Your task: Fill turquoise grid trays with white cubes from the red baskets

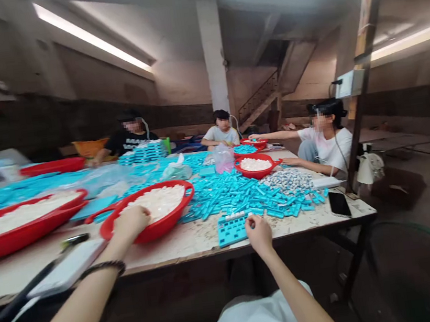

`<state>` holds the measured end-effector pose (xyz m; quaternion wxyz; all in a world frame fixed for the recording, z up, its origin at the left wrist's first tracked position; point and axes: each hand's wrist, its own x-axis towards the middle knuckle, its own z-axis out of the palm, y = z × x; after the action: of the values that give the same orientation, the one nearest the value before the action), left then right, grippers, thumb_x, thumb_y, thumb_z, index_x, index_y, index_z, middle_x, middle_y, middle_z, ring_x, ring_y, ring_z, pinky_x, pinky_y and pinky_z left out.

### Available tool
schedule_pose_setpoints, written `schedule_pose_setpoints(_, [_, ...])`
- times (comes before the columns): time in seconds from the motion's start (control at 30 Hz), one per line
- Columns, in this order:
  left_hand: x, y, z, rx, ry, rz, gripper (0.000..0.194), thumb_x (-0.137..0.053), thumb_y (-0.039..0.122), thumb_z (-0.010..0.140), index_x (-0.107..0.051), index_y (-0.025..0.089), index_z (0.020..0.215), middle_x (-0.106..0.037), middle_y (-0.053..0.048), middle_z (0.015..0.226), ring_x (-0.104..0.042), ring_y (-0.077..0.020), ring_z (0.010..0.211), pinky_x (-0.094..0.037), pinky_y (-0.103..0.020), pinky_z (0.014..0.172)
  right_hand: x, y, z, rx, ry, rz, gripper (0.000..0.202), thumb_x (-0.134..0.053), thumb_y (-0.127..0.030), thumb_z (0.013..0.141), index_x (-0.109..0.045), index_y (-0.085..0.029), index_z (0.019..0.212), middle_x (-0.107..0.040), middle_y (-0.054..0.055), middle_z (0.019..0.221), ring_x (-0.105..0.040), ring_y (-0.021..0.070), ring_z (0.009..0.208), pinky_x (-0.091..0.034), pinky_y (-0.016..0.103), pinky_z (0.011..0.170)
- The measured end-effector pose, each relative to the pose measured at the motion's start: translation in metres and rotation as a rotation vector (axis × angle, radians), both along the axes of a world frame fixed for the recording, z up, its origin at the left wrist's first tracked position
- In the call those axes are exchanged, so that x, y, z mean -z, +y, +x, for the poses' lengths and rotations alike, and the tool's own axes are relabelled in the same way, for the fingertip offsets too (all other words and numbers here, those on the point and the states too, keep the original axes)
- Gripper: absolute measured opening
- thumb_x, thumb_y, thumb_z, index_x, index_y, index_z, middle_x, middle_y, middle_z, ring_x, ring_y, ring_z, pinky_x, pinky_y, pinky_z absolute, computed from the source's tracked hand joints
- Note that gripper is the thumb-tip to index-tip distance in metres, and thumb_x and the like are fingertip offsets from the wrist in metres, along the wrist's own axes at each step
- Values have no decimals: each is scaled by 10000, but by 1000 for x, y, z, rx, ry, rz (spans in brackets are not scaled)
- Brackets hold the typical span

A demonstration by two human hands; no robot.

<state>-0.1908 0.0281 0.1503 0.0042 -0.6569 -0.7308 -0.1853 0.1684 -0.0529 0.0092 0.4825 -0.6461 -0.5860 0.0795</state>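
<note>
My left hand reaches into a red basin heaped with small white pieces; its fingers are curled down among them and hidden from me. My right hand rests on the right edge of a blue grid tray near the table's front edge; a row of white pieces sits along the tray's top. Just beyond the tray lies a spread of several loose blue parts. A dark band circles my left wrist.
Three other people sit around the wooden table. More red basins of white pieces stand left and at the far side. A phone lies at the right corner. A white pad with a cable lies at the front left.
</note>
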Motion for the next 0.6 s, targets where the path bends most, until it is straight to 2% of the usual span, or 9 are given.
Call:
schedule_pose_setpoints(0.03, [-3, -2, 2, -82, 73, -1, 315, -570, 213, 745, -740, 73, 970, -737, -248, 1091, -668, -385, 1036, -500, -405, 832, -1, 0, 0, -2, -4, -4, 179, -550, -208, 890, -716, -235, 830, -679, 13, 814, -616, 181, 756, -385, 246, 634])
schedule_pose_setpoints(0.1, [-8, -7, 9, -105, 145, 76, 389, -502, 282, 840, -728, 99, 1099, -737, -212, 1139, -659, -371, 1091, -490, -413, 887, -3, 0, 0, -5, -10, -12, 164, -562, -203, 886, -712, -237, 830, -677, 9, 813, -615, 179, 765, -389, 245, 644])
schedule_pose_setpoints(0.17, [-11, -13, 22, -17, 94, 182, 420, -467, 343, 880, -730, 125, 1124, -760, -158, 1115, -675, -336, 1066, -492, -380, 901, -4, -1, 0, -3, -16, -14, 155, -568, -202, 882, -709, -238, 826, -676, 9, 817, -615, 183, 775, -390, 249, 650])
schedule_pose_setpoints(0.27, [-8, -26, 53, 147, -114, 277, 404, -524, 408, 843, -774, 149, 1028, -784, -105, 1061, -689, -306, 1043, -498, -328, 898, -4, -1, 0, 0, -5, -14, 156, -566, -202, 880, -708, -236, 826, -682, 13, 833, -616, 185, 776, -391, 255, 650])
schedule_pose_setpoints(0.43, [14, -42, 111, 365, -395, 201, 483, -632, 530, 732, -792, 158, 996, -795, -94, 881, -728, -293, 852, -535, -314, 760, -1, 0, 0, -7, 12, -10, 165, -556, -224, 888, -703, -237, 815, -671, 15, 818, -616, 187, 772, -396, 258, 643])
schedule_pose_setpoints(0.53, [35, -40, 133, 494, -517, 136, 513, -696, 630, 674, -779, 198, 938, -788, -82, 878, -732, -301, 850, -553, -337, 759, -1, 0, 1, -4, 3, -15, 169, -552, -232, 895, -699, -239, 814, -669, 16, 825, -619, 190, 778, -401, 262, 648])
schedule_pose_setpoints(0.6, [51, -35, 142, 534, -623, 82, 552, -734, 680, 629, -759, 210, 916, -784, -79, 859, -736, -307, 870, -563, -353, 779, 0, 0, 1, -1, -4, -22, 166, -551, -229, 895, -698, -240, 818, -668, 18, 828, -621, 192, 781, -408, 264, 654])
